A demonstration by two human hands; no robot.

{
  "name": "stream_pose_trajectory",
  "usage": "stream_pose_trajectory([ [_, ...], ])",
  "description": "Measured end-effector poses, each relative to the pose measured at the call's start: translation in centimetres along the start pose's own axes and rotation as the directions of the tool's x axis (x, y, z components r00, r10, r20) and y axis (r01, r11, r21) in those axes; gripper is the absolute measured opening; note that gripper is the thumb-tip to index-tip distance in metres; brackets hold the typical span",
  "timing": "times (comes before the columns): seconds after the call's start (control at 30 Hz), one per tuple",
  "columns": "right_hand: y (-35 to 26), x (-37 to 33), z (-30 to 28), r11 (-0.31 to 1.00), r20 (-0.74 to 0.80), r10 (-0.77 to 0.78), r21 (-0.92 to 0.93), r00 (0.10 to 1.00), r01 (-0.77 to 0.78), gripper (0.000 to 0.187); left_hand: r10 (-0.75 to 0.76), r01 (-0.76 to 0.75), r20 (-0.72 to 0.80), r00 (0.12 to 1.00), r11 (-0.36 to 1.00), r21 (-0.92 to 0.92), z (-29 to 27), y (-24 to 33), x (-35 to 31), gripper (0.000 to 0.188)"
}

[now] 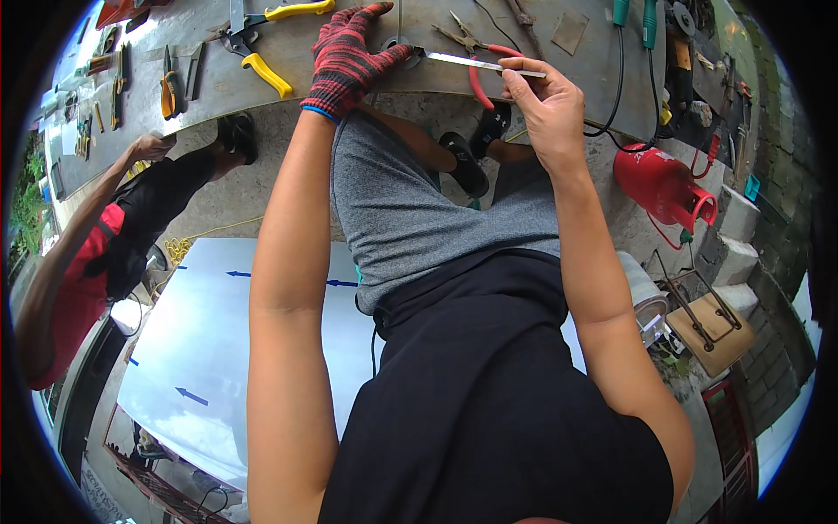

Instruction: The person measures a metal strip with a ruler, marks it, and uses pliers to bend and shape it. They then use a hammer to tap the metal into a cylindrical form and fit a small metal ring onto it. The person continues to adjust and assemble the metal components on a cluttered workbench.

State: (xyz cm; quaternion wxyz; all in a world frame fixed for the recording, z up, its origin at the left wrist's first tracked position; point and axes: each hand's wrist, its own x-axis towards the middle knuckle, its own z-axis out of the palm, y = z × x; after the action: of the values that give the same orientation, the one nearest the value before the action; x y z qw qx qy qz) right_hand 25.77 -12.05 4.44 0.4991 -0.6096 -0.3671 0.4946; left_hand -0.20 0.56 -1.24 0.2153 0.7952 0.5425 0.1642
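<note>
My left hand [351, 61], in a red-and-black striped knit glove, rests at the near edge of the metal worktable [340, 105], fingers stretched out. Its thumb reaches over a small round metal piece [395, 41]; whether it presses on it I cannot tell. My bare right hand [546, 100] is closed, pinching one end of a thin flat metal strip [463, 61]. The strip's other, dark end points left and lies beside the round piece and the gloved thumb. Long-nose pliers [476, 52] with red handles lie behind and partly under the strip.
Yellow-handled cutters [266, 74] and orange-handled pliers [169, 92] lie on the left. Green connectors with black cables [621, 70] cross the table's right edge. A red tank [655, 183] stands below right. A co-worker [87, 262] stands at the left; a white panel [201, 349] is behind me.
</note>
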Motion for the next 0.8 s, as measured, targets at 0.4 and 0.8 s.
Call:
stream_pose_trajectory([
  [0.4, 0.62, 0.30, -0.29, 0.999, 0.007, 0.012, -0.033, 1.000, -0.011, 0.018, -0.004, 0.004, 0.011, 1.000, 1.000, -0.023, -0.05, -0.03, 0.08, 0.077],
  [0.8, 0.27, 0.31, -0.10, 1.000, 0.020, -0.003, 0.001, 1.000, 0.003, 0.019, -0.020, 0.020, 0.010, 1.000, 0.999, -0.028, -0.04, 0.11, -0.06, 0.077],
])
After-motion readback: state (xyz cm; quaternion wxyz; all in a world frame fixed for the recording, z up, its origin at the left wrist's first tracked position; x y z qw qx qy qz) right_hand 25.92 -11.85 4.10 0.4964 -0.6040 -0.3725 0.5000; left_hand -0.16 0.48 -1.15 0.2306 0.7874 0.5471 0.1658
